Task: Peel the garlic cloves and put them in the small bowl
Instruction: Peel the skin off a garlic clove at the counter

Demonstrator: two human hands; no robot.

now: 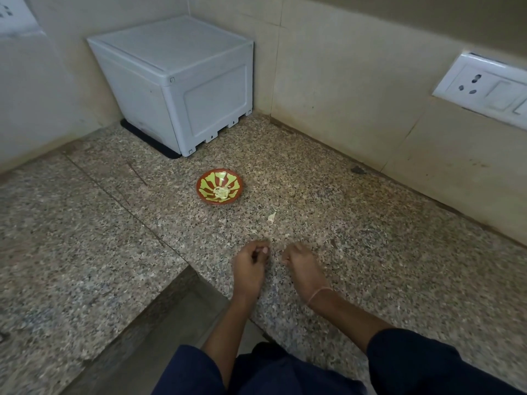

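Hands low over the counter (370,252) now, close together but not touching, well short of the bowl (198,185). The left hand (251,262) has its fingers curled in, tips bunched as if nipping something small. It is blurred, and I cannot tell whether a clove is in there. The right hand (302,262) is curled too, fingertips turned toward the left one, and what it holds, if anything, is hidden. Pale garlic (221,192) sits in the middle of the bowl, so some of the job looks done. One scrap of peel (271,217) lies on the stone between the hands and the bowl. The box (176,81) stands back in the corner, out of the way.

For the peeling, I'd say: steady the clove in one hand's fingertips, catch the skin at the root end with the other thumbnail, and draw it off in a strip rather than crushing it. Work over the counter so skins drop there, and send only bare cloves forward into the bowl.
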